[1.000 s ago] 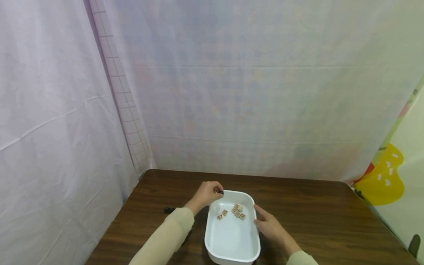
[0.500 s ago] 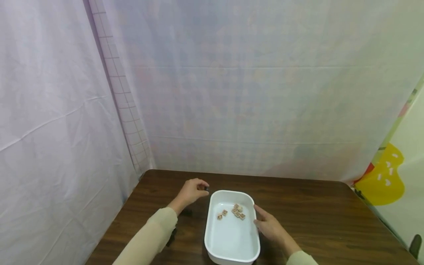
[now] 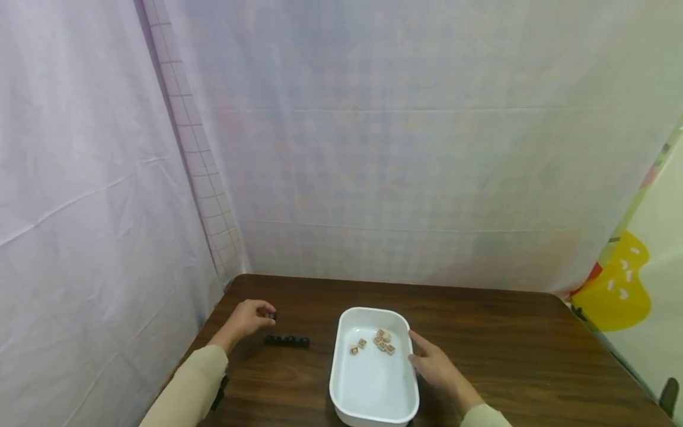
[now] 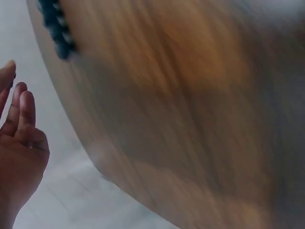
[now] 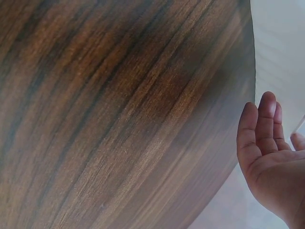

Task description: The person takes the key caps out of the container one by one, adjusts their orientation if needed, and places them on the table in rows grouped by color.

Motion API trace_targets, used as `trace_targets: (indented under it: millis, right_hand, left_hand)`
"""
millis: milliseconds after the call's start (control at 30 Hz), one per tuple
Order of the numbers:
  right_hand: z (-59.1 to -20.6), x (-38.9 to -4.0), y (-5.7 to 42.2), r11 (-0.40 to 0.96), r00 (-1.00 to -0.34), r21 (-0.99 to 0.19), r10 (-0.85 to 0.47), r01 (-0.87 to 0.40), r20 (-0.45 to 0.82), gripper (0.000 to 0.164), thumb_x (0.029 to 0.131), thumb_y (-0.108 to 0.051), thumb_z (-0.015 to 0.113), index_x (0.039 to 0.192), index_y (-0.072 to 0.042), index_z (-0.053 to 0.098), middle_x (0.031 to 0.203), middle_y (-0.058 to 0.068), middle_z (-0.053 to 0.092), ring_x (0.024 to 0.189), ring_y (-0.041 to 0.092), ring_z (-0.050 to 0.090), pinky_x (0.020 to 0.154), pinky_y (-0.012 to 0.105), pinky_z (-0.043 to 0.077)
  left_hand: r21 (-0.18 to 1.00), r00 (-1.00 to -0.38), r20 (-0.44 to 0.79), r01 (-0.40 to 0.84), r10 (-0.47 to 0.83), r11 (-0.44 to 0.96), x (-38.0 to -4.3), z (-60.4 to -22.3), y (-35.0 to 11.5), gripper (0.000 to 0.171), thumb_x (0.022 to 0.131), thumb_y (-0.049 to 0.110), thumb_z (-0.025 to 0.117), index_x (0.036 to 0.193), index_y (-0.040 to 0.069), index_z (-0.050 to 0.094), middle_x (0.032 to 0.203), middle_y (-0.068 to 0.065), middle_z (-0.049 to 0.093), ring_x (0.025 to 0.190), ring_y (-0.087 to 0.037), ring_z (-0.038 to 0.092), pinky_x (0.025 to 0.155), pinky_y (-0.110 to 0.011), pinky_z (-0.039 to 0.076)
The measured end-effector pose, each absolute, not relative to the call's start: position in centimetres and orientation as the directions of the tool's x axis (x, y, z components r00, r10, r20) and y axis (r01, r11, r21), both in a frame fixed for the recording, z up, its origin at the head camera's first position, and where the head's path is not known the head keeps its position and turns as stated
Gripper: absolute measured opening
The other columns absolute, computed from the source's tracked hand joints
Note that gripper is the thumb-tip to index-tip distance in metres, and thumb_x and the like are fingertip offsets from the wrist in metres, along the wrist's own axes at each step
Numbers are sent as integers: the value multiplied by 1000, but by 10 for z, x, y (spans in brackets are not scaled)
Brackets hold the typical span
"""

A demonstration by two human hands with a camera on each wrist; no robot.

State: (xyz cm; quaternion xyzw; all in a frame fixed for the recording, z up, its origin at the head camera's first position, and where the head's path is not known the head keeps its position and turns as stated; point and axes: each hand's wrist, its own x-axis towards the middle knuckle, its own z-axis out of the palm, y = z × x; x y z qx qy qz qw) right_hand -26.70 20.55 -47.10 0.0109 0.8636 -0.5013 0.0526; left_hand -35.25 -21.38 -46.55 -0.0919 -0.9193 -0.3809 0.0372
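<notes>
My left hand (image 3: pixel 246 320) pinches a small black block (image 3: pixel 273 315) between thumb and fingertips, over the left part of the table. Just to its right and nearer, a straight row of black blocks (image 3: pixel 287 341) lies on the wood; the left wrist view also shows a dark beaded-looking row (image 4: pixel 58 29), blurred. A white tray (image 3: pixel 373 397) stands at the middle front, with several small wooden cubes (image 3: pixel 383 341) marked in brown inside it. My right hand (image 3: pixel 434 363) touches the tray's right rim with thumb and fingers; its fingers (image 5: pixel 266 121) look nearly straight in the right wrist view.
The dark wooden table (image 3: pixel 496 350) has rounded far corners. Another dark object (image 3: pixel 219 392) shows partly from behind the left sleeve. A pale curtain (image 3: pixel 395 178) hangs behind the table, with another white cloth (image 3: pixel 101 207) at the left.
My left hand has moved left, from the tray's far left corner to the table's left side, still pinching the black block. This uncovers the black row. The right hand and tray stay put.
</notes>
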Motion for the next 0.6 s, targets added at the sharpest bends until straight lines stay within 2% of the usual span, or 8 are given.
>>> trace_targets:
  millis: [133,267,433,600]
  right_hand:
    - [-473,-268,208,489,-994,-870,-53,61,-99,59,93,0,55,147,9,35,108,30,64,89,30,66,73,40,56]
    - [-473,-267,210,493,-993,-869,-71,48,-95,60,93,-1,54,148,10,33,109,32,63,87,28,66,72,36,56]
    - [-476,-268,208,478,-996,-877,-49,47,-80,59,92,0,56,146,10,36,114,34,60,87,29,66,74,39,56]
    - [-476,-268,205,458,-997,-887,-16,57,-72,57,92,2,57,146,8,39,107,30,63,84,29,66,73,41,56]
  left_hand:
    - [642,-982,95,188,166,744,-347,-472,-234,18,78,2,80,94,3,73,76,1,58,72,-14,54,65,-31,47]
    - [611,-977,71,203,202,765,-344,-478,-242,19,76,1,81,93,3,73,77,2,59,74,-14,55,68,-32,49]
    - [589,-971,74,225,226,776,-343,-487,-245,21,74,2,83,92,7,73,86,1,66,83,-18,60,78,-40,51]
    - [600,-973,65,216,222,771,-343,-491,-245,21,74,2,83,91,6,73,88,0,69,86,-20,62,82,-43,51]
